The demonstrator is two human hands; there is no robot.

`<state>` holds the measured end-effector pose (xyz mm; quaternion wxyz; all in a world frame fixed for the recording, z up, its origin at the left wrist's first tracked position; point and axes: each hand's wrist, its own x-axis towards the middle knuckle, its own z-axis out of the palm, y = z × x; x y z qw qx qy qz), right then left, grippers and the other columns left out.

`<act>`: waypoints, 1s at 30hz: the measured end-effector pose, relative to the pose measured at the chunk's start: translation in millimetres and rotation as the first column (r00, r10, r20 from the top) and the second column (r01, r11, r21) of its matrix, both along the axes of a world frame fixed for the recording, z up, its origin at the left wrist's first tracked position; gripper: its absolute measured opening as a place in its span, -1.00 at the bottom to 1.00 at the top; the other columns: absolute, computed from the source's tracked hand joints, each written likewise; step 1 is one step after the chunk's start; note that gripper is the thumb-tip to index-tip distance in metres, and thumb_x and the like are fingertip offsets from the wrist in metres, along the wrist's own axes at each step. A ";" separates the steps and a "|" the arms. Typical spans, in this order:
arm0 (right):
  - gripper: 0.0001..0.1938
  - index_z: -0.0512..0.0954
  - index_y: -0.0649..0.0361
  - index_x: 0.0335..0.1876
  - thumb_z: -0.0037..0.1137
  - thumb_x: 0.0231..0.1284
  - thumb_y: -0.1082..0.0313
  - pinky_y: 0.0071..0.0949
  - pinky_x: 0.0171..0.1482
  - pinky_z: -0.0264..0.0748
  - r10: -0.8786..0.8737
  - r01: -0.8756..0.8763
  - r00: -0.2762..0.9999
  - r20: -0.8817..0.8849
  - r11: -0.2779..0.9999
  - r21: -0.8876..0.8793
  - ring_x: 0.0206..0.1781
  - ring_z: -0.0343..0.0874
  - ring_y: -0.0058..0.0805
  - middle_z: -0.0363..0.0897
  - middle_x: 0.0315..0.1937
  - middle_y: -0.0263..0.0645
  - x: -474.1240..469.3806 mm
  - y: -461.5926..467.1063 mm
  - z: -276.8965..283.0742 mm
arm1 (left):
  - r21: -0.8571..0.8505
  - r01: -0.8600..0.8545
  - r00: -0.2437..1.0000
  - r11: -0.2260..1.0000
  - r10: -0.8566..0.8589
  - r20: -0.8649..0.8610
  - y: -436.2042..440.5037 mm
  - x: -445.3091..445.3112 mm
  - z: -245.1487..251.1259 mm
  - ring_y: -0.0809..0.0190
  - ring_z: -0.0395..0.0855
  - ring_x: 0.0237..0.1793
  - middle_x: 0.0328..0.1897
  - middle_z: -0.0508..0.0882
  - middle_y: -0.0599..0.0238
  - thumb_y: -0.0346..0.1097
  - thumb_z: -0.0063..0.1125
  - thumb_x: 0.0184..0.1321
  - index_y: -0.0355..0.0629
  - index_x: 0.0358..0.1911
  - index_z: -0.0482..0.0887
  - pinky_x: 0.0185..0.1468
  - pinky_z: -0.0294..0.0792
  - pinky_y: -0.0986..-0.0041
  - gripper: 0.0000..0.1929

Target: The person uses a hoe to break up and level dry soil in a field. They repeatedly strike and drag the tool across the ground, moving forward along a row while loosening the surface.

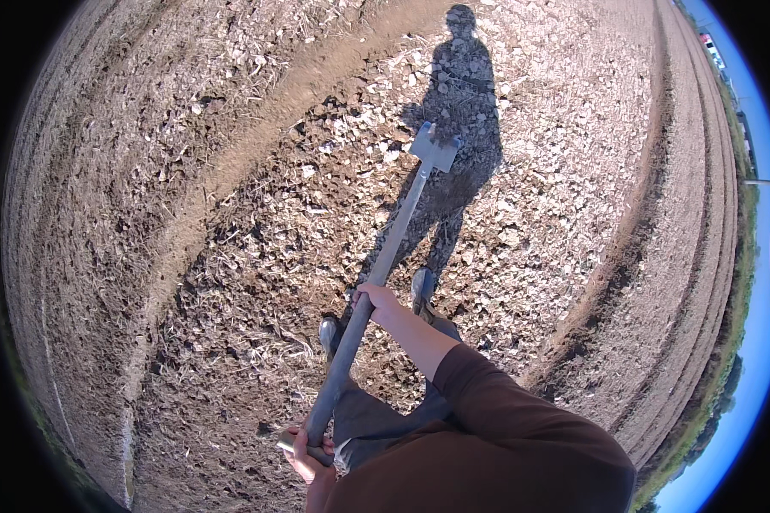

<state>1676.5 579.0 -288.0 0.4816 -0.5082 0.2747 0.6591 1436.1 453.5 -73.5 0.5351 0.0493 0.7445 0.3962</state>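
A long-handled spade (394,236) slants across the view from lower left to upper middle. Its crosswise T-grip (289,441) lies in my left hand (307,456), with the fingers wrapped around it. My right hand (378,302) grips the shaft about halfway along. The pale metal blade (434,152) is at the far end, over my shadow on the soil. A dark patch covers part of its tip, and whether the tip is in the ground cannot be told.
My boots (422,285) stand apart on cloddy, straw-strewn soil (263,256). A smoother, tan earth track (186,237) curves along the left. To the right, a furrow (622,263) and further rows run toward a green field edge (712,397). My shadow (465,90) stretches ahead.
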 end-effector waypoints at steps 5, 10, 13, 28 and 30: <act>-0.90 0.41 0.33 -0.52 0.11 -0.08 0.57 -0.29 -0.52 0.44 0.002 -0.011 0.998 -0.060 0.989 -0.144 -0.58 0.46 -0.29 0.43 -0.64 -0.13 -56.0 -34.1 7.3 | 0.008 0.066 0.988 0.998 -0.065 -0.137 -38.8 -49.9 6.5 0.26 0.39 -0.82 -0.55 0.48 0.13 -0.20 0.05 -0.03 -0.13 -0.27 0.28 -0.82 0.28 0.54 -0.69; -0.86 0.41 0.32 -0.51 0.08 -0.03 0.41 -0.31 -0.53 0.39 0.093 -0.091 0.984 0.149 0.996 -0.017 -0.58 0.47 -0.33 0.44 -0.62 -0.16 38.3 14.7 -15.5 | 0.037 0.055 0.996 0.998 -0.058 0.072 50.2 92.3 -42.9 0.25 0.43 -0.77 -0.57 0.47 0.15 -0.26 0.00 0.09 -0.10 -0.22 0.28 -0.75 0.28 0.55 -0.76; -0.81 0.45 0.31 -0.46 0.11 0.05 0.33 -0.41 -0.48 0.49 0.143 -0.189 0.952 0.271 0.970 0.152 -0.56 0.53 -0.35 0.51 -0.58 -0.16 107.4 47.6 -21.1 | 0.085 -0.079 0.898 0.993 0.034 0.438 119.1 200.2 -112.5 0.22 0.46 -0.69 -0.45 0.49 0.13 -0.34 -0.03 0.16 -0.10 -0.22 0.27 -0.66 0.29 0.55 -0.81; -0.85 0.46 0.30 -0.31 0.15 0.05 0.42 -0.33 -0.36 0.55 0.055 -0.060 0.992 0.115 0.998 0.035 -0.44 0.54 -0.36 0.51 -0.47 -0.17 15.9 -2.2 -24.0 | 0.017 0.169 0.983 0.985 -0.170 0.069 24.2 21.8 11.3 0.27 0.43 -0.76 -0.62 0.49 0.14 -0.26 0.01 0.14 -0.15 -0.18 0.31 -0.70 0.31 0.52 -0.75; -0.88 0.46 0.32 -0.31 0.11 0.05 0.49 -0.28 -0.45 0.51 -0.031 0.027 0.998 0.047 0.996 0.083 -0.52 0.52 -0.31 0.47 -0.55 -0.15 -22.7 -11.1 -36.2 | -0.055 0.114 0.986 0.992 -0.120 -0.119 -8.0 -48.5 35.0 0.30 0.38 -0.78 -0.56 0.46 0.20 -0.20 0.05 0.10 -0.12 -0.23 0.32 -0.75 0.25 0.54 -0.74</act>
